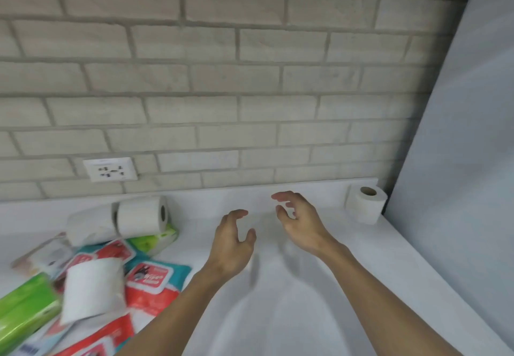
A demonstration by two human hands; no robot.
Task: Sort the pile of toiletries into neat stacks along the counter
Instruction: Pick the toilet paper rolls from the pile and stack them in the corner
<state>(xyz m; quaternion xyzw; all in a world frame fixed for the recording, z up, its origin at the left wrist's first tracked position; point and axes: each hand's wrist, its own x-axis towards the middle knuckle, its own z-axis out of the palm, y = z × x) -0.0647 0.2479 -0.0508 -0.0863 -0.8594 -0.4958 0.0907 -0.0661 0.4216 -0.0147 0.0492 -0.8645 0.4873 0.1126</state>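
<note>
Head view. Looks down on a white tabletop [306, 305] set against a pale brick wall [222, 77] with a socket [110, 169]. Finds the left hand [232, 240] and the right hand [299, 219] side by side above the bare middle stretch, palms turned toward each other, holding nothing. Shows the left fingers [239, 213] loosely curled and apart, thumb spread away. Shows the right fingers [281, 197] likewise apart and relaxed, clamped on nothing. Reads as a pause between items, with no piece in hand.

Places the pile of toiletries [83, 261] at the lower left, well apart from both hands. Counts 2 lying toilet rolls [139, 215] at the back near the wall, red-and-teal wipes packs [151, 276] overlapping in the middle, a white soft pack [93, 286] resting on top of them, 1 green pack [26, 307] at the left edge and another green pack [154, 240] under the rolls. Looks jumbled, tilted and overlapping, so not yet sorted. Cannot read the blurred labels.

Puts 1 upright toilet roll [365, 204] in the far right corner, core hole facing up, just beside the grey side panel [459, 133]. Seems the start of a stack, tucked there to leave the run of tabletop free. Judges the task barely begun. Expects soft, light, squashable goods: easy stacking for flat wipes, a tendency to roll away for anything laid on its side.
</note>
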